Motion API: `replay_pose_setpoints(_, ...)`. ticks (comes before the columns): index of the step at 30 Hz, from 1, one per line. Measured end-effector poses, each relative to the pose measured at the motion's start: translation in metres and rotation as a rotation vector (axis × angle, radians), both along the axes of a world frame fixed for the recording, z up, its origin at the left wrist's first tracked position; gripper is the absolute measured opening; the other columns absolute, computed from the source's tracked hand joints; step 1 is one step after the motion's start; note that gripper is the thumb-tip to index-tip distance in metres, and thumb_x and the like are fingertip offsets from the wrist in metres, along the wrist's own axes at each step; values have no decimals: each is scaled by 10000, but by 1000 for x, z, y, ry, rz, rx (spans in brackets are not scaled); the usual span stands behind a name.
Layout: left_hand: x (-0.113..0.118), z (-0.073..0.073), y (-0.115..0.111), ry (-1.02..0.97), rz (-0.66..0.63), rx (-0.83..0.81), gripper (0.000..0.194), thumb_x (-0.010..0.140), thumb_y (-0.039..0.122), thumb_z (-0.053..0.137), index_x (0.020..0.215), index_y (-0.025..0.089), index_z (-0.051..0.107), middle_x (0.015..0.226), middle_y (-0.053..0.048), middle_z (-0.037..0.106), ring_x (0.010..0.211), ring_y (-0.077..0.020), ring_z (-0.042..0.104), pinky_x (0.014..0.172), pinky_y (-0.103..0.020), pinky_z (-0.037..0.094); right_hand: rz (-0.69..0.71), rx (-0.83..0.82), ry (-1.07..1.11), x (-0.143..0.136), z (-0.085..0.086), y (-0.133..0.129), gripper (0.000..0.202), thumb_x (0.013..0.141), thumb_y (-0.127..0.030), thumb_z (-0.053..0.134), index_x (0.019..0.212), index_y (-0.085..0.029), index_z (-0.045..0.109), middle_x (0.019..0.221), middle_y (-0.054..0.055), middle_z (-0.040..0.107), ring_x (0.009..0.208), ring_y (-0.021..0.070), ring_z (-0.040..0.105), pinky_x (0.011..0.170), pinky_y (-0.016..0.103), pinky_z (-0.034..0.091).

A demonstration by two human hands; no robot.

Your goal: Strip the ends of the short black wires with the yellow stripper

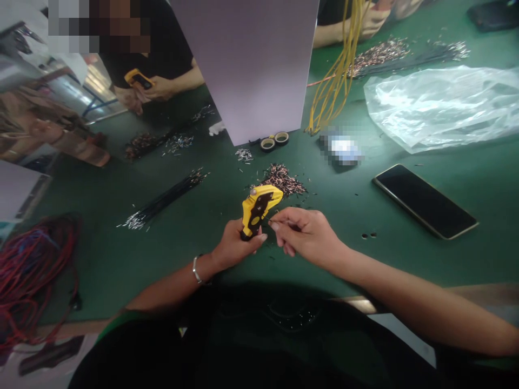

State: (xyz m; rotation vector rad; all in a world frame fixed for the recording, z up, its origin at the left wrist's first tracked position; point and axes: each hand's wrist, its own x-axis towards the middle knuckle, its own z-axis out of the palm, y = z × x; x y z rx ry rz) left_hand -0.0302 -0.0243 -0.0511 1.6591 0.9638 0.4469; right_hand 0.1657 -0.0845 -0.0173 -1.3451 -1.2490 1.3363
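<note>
One yellow tool (256,212), two tape rolls (274,141), one phone (425,202)

Phone (425,202), plastic sheet (441,111) and cables around the green worktop (405,259).
The phone lies screen up at the right, with the crumpled, see-through plastic sheet beyond it. Yellow cables (352,43) hang beside a pale upright panel (263,65); two tape rolls (267,144) lie near its foot. At the left edge, red cables (36,270) sprawl in a tangle, seemingly with some blue among them, though blurred.
</note>
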Motion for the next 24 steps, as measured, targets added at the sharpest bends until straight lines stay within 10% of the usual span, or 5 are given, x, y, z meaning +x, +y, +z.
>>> replay_pose_setpoints(12,2,2,8,-394,-28,-489,263,693,229,829,840,101,651,654,-37,657,541,-166,626,586,-332,532,-160,116,-21,16,-13,9,221,852,-334,599,910,-171,736,540,-25,609,403,78,500,430,232,426)
replay_pose_setpoints(24,-2,4,15,-460,-199,-573,269,707,217,816,918,109,688,750,-58,678,650,-192,662,670,-365,552,-74,185,63,28,-9,14,152,888,-279,552,994,-170,558,737,19,693,550,133,671,614,332,555)
